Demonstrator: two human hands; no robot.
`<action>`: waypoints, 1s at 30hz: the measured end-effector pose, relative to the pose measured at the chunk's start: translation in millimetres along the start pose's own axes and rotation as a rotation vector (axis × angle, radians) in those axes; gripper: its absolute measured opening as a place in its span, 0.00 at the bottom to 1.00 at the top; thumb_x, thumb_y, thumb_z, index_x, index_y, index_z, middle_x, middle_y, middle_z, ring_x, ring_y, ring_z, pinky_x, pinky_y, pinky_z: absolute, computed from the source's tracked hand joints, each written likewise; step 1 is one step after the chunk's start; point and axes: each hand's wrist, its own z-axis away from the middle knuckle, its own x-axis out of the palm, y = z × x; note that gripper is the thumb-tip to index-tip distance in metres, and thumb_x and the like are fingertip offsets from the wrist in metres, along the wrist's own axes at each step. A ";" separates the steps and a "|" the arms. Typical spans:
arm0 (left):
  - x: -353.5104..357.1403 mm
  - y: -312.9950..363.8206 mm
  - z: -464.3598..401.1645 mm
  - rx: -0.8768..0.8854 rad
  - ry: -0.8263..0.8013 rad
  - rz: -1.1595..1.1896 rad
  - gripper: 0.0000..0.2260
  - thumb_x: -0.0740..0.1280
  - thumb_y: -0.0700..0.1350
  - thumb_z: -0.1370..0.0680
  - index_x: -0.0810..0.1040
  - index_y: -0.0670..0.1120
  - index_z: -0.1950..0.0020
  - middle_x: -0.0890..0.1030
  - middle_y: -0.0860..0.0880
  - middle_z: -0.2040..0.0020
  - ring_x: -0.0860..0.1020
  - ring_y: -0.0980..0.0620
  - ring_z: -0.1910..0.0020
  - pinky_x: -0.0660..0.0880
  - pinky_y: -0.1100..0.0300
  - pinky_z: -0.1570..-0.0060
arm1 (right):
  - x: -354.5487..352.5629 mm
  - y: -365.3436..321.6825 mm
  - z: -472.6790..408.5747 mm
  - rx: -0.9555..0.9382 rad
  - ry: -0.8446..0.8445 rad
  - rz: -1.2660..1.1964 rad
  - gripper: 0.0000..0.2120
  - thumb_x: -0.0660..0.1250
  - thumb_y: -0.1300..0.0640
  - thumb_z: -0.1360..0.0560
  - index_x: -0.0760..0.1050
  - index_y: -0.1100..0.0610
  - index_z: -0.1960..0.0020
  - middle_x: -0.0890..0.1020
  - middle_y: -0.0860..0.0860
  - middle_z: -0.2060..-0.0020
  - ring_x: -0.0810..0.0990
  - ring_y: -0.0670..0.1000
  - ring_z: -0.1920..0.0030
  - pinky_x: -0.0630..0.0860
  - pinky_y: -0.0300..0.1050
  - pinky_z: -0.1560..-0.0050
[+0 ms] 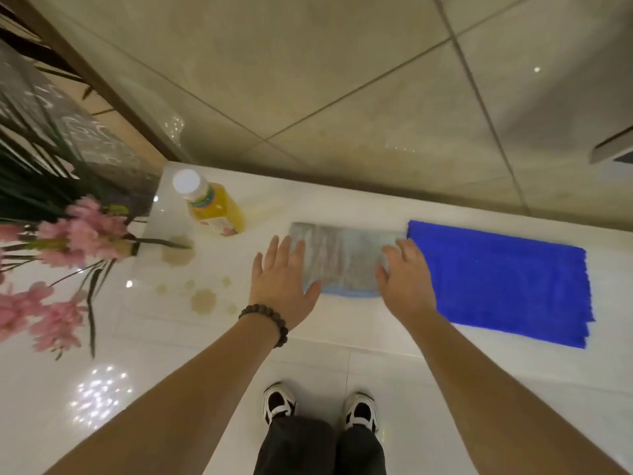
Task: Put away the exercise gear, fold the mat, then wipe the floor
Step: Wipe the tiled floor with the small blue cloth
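Both hands reach with fingers spread: left hand [282, 282] and right hand [405, 277] on the folded pale grey-blue cloth [342, 260]. Risk — the capped yellow juice bottle [212, 207] beyond the left hand could tip if knocked.

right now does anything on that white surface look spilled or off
Yes: yellowish-brown puddles lie on the white surface, one large blot and smaller drops, just in front of the capped juice bottle. They look like spilled drink. Both hands, left hand and right hand, are over the grey cloth beside them.

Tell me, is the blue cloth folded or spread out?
Folded: the blue cloth lies flat, with stacked layer edges showing at its right corner.
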 end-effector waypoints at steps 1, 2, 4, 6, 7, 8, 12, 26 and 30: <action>8.3 3.3 -14.9 0.021 0.008 0.000 0.33 0.54 0.60 0.20 0.45 0.49 0.21 0.46 0.47 0.20 0.40 0.48 0.22 0.43 0.47 0.24 | 5.7 6.1 -18.6 -0.017 0.009 0.023 0.18 0.65 0.59 0.24 0.72 0.63 0.36 0.68 0.64 0.32 0.63 0.65 0.30 0.62 0.58 0.31; 16.5 6.2 -28.3 0.042 0.016 -0.001 0.34 0.55 0.61 0.20 0.44 0.50 0.21 0.45 0.48 0.20 0.40 0.48 0.22 0.42 0.47 0.24 | 10.6 11.6 -33.8 -0.033 0.003 0.053 0.20 0.65 0.59 0.24 0.70 0.62 0.34 0.66 0.63 0.30 0.61 0.65 0.29 0.60 0.57 0.29; 32.9 9.8 -50.2 0.074 0.035 0.002 0.35 0.54 0.62 0.21 0.44 0.50 0.21 0.44 0.48 0.20 0.39 0.49 0.22 0.42 0.46 0.24 | 19.7 22.0 -55.5 -0.061 -0.057 0.136 0.27 0.64 0.56 0.23 0.62 0.57 0.27 0.59 0.59 0.25 0.53 0.60 0.25 0.53 0.55 0.26; 49.6 9.6 -63.9 0.084 0.023 -0.012 0.36 0.54 0.64 0.21 0.43 0.51 0.21 0.41 0.49 0.20 0.37 0.48 0.22 0.42 0.45 0.24 | 25.8 30.3 -66.6 -0.069 -0.122 0.216 0.31 0.62 0.51 0.22 0.52 0.53 0.23 0.52 0.55 0.23 0.47 0.57 0.23 0.47 0.53 0.25; 56.9 8.8 -67.7 0.081 0.007 -0.020 0.36 0.54 0.65 0.22 0.42 0.52 0.21 0.40 0.49 0.20 0.37 0.48 0.22 0.42 0.44 0.24 | 27.1 33.0 -68.7 -0.066 -0.140 0.230 0.33 0.62 0.49 0.22 0.51 0.52 0.23 0.51 0.55 0.23 0.47 0.56 0.23 0.46 0.52 0.25; 63.3 7.6 -69.8 0.077 -0.006 -0.025 0.37 0.54 0.65 0.22 0.40 0.52 0.21 0.39 0.49 0.21 0.36 0.48 0.23 0.42 0.44 0.24 | 27.3 34.6 -69.5 -0.059 -0.144 0.219 0.34 0.63 0.47 0.22 0.51 0.52 0.23 0.53 0.55 0.23 0.49 0.56 0.24 0.46 0.52 0.25; 74.2 4.6 -68.7 0.069 0.005 -0.022 0.38 0.54 0.66 0.22 0.37 0.53 0.21 0.35 0.50 0.21 0.34 0.48 0.23 0.42 0.43 0.24 | 22.7 33.8 -69.3 -0.020 -0.076 0.187 0.33 0.67 0.45 0.26 0.61 0.57 0.27 0.70 0.58 0.34 0.65 0.60 0.34 0.60 0.51 0.31; 50.4 -34.0 -59.0 0.088 -0.044 -0.079 0.42 0.57 0.67 0.23 0.38 0.49 0.21 0.37 0.52 0.21 0.36 0.50 0.23 0.38 0.46 0.25 | -10.4 -15.9 -33.0 0.061 0.080 -0.451 0.06 0.65 0.53 0.23 0.69 0.54 0.52 0.74 0.48 0.68 0.72 0.44 0.67 0.67 0.34 0.69; 50.7 -50.0 -56.7 0.136 -0.024 -0.064 0.41 0.57 0.66 0.23 0.39 0.49 0.21 0.39 0.53 0.21 0.37 0.50 0.22 0.37 0.46 0.25 | 11.1 -66.0 -36.6 0.013 0.158 -0.559 0.07 0.66 0.54 0.23 0.69 0.54 0.56 0.70 0.45 0.72 0.72 0.40 0.71 0.66 0.27 0.68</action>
